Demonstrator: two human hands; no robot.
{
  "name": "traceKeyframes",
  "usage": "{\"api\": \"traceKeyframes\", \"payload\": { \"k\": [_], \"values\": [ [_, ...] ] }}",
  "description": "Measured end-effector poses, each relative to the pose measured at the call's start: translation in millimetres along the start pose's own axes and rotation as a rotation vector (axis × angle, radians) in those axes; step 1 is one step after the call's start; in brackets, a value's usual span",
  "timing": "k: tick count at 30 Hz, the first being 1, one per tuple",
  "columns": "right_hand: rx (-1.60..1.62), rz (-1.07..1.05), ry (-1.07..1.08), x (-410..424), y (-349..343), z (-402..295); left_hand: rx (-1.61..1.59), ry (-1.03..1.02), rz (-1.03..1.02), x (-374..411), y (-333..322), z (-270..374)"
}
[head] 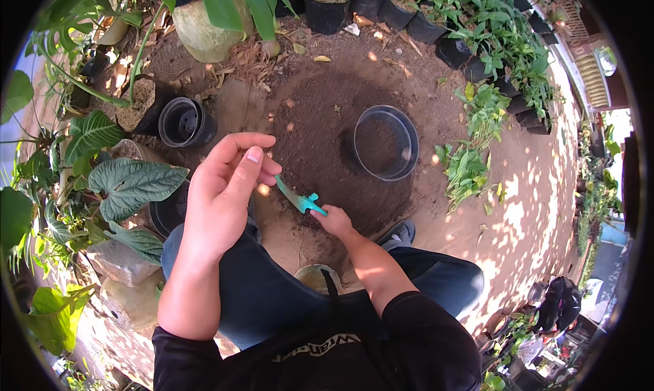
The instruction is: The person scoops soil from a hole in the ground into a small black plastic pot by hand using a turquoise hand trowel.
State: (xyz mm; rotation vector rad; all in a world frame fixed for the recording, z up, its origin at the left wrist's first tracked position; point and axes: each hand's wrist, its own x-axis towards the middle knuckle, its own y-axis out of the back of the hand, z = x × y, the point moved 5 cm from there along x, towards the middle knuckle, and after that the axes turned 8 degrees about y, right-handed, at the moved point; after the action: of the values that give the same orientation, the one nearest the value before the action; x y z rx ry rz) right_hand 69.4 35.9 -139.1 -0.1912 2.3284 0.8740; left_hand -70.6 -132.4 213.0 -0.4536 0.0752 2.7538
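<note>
My right hand (333,221) is closed on the handle of a teal hand trowel (308,204), whose blade points up and left towards my other hand. My left hand (228,182) is raised nearer the camera, palm partly up and fingers curled. Its fingertips overlap the blade's end, and whether they touch it I cannot tell. Dark loose soil (317,120) spreads over the ground in front of me. On it, right of centre, stands a round black plastic pot (415,148) with soil inside.
Empty black nursery pots (208,128) stand on the left, beside large-leaved plants (138,184) and stones (125,262). Bagged seedlings (490,38) curve along the top and right. Uprooted leafy cuttings (467,174) lie on the ground at right. My shoe (403,232) is near the soil's lower edge.
</note>
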Motion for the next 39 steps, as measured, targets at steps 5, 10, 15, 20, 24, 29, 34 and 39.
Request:
{"api": "traceKeyframes", "payload": {
  "k": [5, 10, 15, 20, 24, 29, 34, 39],
  "values": [
    [-0.007, 0.079, -0.056, -9, 37, -9, -0.048, -0.084, -0.048, -13, 0, 7],
    [-0.108, 0.235, -0.043, -20, 72, -22, -0.083, -0.082, -0.020, -7, 7, 6],
    [-0.115, 0.355, -0.121, -29, 106, -37, -0.040, -0.058, 0.024, 8, 16, -6],
    [-0.137, 0.425, -0.069, -46, 130, -71, -0.035, -0.039, 0.090, 22, 33, -15],
    [-0.170, 0.514, 0.066, -49, 152, -80, 0.000, -0.002, 0.100, 29, 33, -16],
    [0.006, 0.351, 0.060, -71, 185, -111, 0.020, -0.002, 0.090, 32, 33, -18],
    [0.156, 0.312, 0.074, -105, 224, -119, 0.050, 0.020, 0.066, 35, 30, -19],
    [-0.245, 0.440, 0.098, -132, 274, -97, 0.101, 0.013, 0.060, 36, 27, -22]
  ]
}}
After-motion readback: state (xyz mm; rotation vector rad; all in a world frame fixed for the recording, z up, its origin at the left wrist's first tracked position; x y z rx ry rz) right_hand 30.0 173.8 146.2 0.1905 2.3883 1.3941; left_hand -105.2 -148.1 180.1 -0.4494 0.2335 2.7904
